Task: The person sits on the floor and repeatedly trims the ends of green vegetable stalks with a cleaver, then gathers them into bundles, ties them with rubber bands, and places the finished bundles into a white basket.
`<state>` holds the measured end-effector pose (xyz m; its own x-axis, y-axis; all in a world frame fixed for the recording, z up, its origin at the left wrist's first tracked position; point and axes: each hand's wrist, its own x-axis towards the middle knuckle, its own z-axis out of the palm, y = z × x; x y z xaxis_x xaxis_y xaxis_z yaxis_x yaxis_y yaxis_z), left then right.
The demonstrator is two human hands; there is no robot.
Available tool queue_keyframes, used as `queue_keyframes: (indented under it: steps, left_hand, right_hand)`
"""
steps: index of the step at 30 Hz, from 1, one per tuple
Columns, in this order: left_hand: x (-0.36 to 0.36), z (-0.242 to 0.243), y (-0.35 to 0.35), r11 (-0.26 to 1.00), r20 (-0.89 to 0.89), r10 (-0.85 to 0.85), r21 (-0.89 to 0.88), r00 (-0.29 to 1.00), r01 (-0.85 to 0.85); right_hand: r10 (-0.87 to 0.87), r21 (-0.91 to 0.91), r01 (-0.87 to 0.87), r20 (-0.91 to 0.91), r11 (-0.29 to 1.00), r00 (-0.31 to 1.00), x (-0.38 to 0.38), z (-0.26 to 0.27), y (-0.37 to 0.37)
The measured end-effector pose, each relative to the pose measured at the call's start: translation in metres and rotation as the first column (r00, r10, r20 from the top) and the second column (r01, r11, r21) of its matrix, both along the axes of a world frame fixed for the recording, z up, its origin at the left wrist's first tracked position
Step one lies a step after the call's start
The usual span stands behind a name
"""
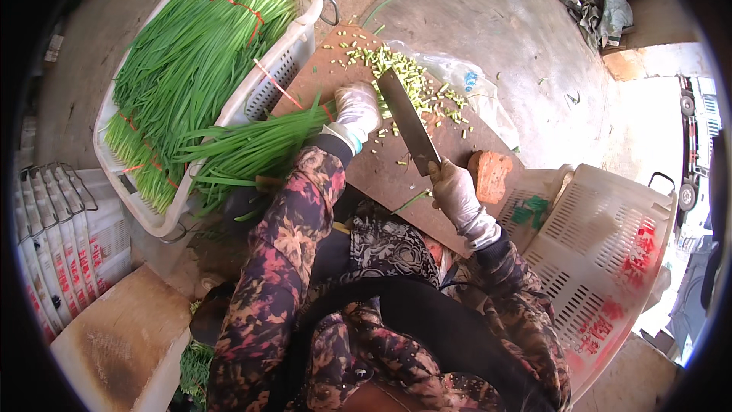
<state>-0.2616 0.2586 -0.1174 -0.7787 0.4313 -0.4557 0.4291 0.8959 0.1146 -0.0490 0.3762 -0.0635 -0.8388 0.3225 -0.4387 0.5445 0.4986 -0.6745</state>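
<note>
My left hand (pixel 359 106), in a whitish glove, presses around a bunch of long green garlic chives (pixel 257 143) on a brown board (pixel 380 180). The leaves trail leftward past the board's edge, and the end under my fingers is hidden. In my gloved right hand (pixel 459 190) is the handle of a cleaver (pixel 407 120). Its broad blade points up and left, with the tip close beside my left hand. Short pale-green cut stem pieces (pixel 403 71) lie scattered on the board beyond the blade.
A white plastic crate (pixel 311 6) filled with tied chive bundles (pixel 211 57) stands at left. Near my right hand sits a brick (pixel 490 176) on the board. Clear plastic film (pixel 486 91) lies along its far edge. White crates (pixel 595 274) stand at right; stacked crates (pixel 74 252) at left.
</note>
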Motion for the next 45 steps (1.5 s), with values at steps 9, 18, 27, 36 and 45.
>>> queue_keyframes:
  steps: [9, 18, 27, 36, 45]
  left_hand:
    - [0.01, -0.013, 0.002, 0.997, -0.193, 0.001, -0.077, 0.981, -0.017]
    - [0.009, -0.009, -0.003, 0.999, -0.154, -0.039, 0.008, 0.987, 0.04]
    - [-0.005, 0.05, -0.069, 0.915, -0.044, 0.175, 0.376, 0.984, -0.146]
    - [0.005, 0.099, -0.116, 0.346, 0.118, 0.249, 0.916, 0.961, -0.202]
    - [0.018, 0.056, -0.038, 0.855, -0.091, 0.095, 0.517, 0.991, -0.035]
  right_hand:
    - [0.082, 0.214, -0.063, -0.081, 0.975, 0.993, -0.103, -0.068, -0.014]
    - [0.062, 0.087, -0.071, 0.098, 0.994, 0.993, -0.095, -0.054, -0.012]
    - [0.189, 0.45, -0.127, -0.095, 0.884, 0.977, -0.086, -0.097, 0.06]
    - [0.206, 0.681, -0.172, 0.031, 0.712, 0.978, -0.089, -0.085, 0.104]
    - [0.258, 0.774, -0.242, 0.105, 0.585, 0.96, -0.11, -0.067, 0.195]
